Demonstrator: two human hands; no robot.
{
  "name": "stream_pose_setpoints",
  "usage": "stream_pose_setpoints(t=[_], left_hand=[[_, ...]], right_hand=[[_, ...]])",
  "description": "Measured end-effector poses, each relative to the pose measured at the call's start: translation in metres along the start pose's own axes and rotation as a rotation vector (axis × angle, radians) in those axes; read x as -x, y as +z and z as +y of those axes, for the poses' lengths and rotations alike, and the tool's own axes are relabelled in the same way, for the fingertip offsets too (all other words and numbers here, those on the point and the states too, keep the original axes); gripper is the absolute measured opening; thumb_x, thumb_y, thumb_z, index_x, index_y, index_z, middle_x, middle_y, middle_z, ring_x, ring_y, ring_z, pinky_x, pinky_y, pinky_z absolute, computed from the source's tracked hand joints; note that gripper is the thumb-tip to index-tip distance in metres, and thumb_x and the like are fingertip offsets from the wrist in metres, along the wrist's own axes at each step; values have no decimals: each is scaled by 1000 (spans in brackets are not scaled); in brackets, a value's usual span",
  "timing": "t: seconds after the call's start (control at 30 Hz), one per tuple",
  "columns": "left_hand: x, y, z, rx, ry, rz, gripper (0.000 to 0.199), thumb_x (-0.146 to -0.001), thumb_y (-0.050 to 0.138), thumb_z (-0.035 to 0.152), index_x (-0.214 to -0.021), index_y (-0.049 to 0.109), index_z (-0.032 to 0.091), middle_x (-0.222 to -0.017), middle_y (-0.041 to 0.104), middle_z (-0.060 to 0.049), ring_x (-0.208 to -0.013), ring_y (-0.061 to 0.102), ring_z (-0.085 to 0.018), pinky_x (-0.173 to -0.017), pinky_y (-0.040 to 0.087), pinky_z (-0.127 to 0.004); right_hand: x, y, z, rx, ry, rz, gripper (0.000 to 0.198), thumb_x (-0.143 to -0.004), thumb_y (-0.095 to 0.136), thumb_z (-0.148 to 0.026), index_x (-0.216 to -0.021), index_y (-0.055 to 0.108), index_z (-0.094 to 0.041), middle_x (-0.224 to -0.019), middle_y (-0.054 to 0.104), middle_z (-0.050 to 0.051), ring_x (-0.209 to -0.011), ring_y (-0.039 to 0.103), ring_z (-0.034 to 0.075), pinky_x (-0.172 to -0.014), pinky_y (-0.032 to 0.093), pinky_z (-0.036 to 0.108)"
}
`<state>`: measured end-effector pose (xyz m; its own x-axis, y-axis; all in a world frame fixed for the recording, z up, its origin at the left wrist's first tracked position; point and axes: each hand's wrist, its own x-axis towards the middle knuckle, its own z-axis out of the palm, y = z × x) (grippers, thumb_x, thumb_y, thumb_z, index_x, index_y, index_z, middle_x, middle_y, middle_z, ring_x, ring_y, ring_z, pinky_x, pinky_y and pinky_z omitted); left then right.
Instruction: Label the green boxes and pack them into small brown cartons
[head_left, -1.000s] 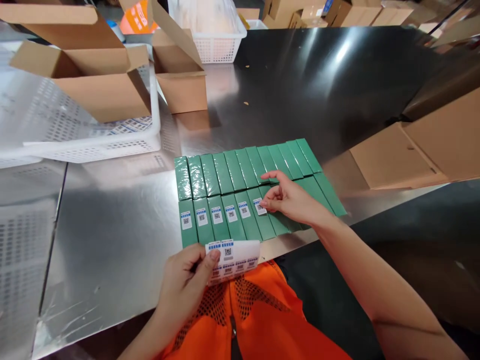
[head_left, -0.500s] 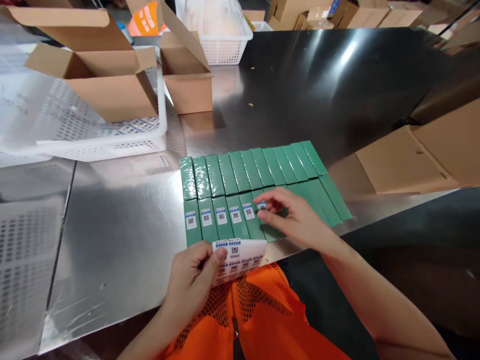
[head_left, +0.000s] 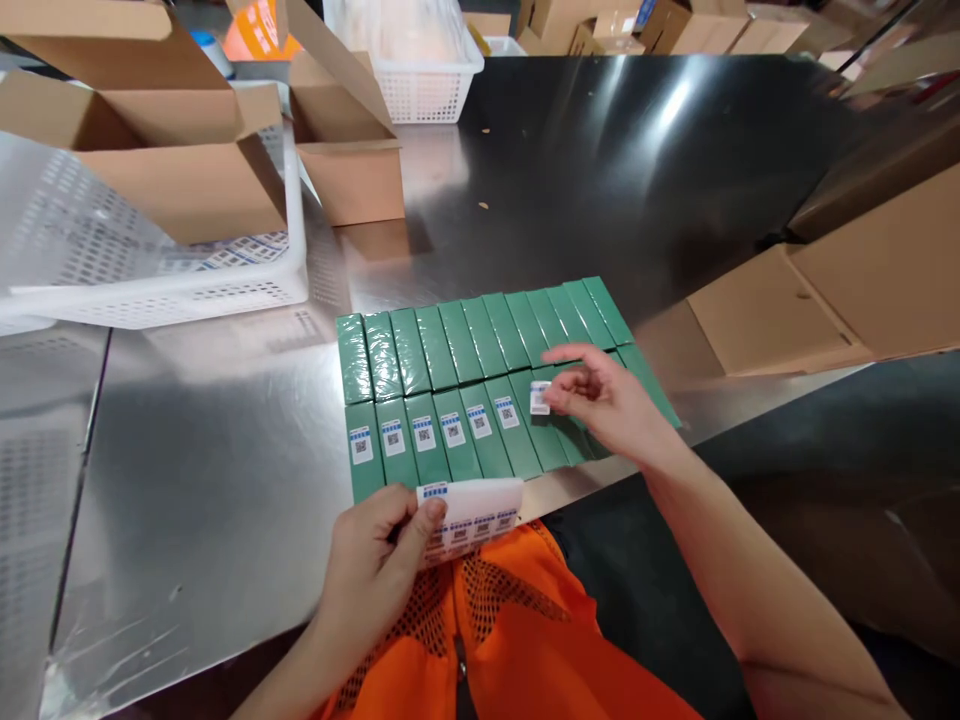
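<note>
Two rows of shiny green boxes (head_left: 465, 345) lie side by side on the metal table. Several boxes at the left of the near row bear a white and blue QR-code label (head_left: 424, 432). My left hand (head_left: 382, 545) pinches a sheet of stickers (head_left: 480, 515) between thumb and fingers at the near edge of the boxes. Over the near row, my right hand (head_left: 607, 405) holds a single QR-code sticker (head_left: 539, 397) by its right edge, between thumb and fingertip. Whether that sticker touches the box under it I cannot tell.
At the left a white plastic basket (head_left: 225, 300) holds label sheets and an open cardboard box (head_left: 187, 185). Another open carton (head_left: 360, 180) stands beside it. A white basket (head_left: 427, 90) is at the back. Large cardboard (head_left: 802, 310) lies at the right of the metal table (head_left: 202, 480).
My right hand has moved right along the near row and now holds a sticker. One fewer sticker shows at the top of the sheet. The whole view has shifted slightly.
</note>
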<state>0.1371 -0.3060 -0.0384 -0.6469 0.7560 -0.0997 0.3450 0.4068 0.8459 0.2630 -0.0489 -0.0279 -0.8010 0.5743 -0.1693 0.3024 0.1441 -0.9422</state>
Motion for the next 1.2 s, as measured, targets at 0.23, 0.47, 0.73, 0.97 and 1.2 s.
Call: stream_pose_setpoints(t=[0.23, 0.47, 0.73, 0.97, 1.2], left_hand=[[1, 1, -4, -31, 8, -11, 42, -91, 53, 38, -54, 53, 18, -50, 45, 4, -46, 44, -9, -44, 30, -19], [0, 0, -3, -26, -16, -18, 42, -90, 54, 41, -54, 52, 19, -50, 45, 4, -46, 44, -9, -45, 29, -20], [1, 3, 2, 26, 12, -15, 41, -94, 52, 38, -57, 51, 19, -55, 43, 4, -51, 45, -9, -47, 31, -20], [-6, 15, 10, 6, 228, -60, 42, -96, 52, 33, -57, 47, 18, -58, 41, 5, -51, 44, -7, -48, 30, -19], [0, 27, 16, -128, 394, -193, 41, -94, 56, 34, -57, 48, 18, -59, 47, 3, -51, 49, -8, -47, 30, -20]], right_hand=[[-22, -11, 9, 8, 254, -181, 57, -72, 77, -33, -109, 34, -26, -67, 62, -6, -62, 59, 15, -58, 48, 28], [-30, -7, -3, 379, 297, -99, 56, -70, 79, -32, -107, 37, -26, -66, 60, -6, -59, 58, 17, -56, 46, 29], [22, 22, -16, 259, -148, -168, 45, -78, 78, -46, -115, 62, -27, -114, 65, 6, -102, 62, 22, -83, 53, 36], [46, 58, -20, 115, -440, -158, 8, -85, 73, -19, -87, 71, -26, -87, 71, -1, -93, 62, 18, -89, 47, 36], [41, 15, -16, -177, -215, 126, 13, -86, 72, -33, -84, 63, -24, -88, 68, 2, -85, 64, 17, -77, 53, 33]])
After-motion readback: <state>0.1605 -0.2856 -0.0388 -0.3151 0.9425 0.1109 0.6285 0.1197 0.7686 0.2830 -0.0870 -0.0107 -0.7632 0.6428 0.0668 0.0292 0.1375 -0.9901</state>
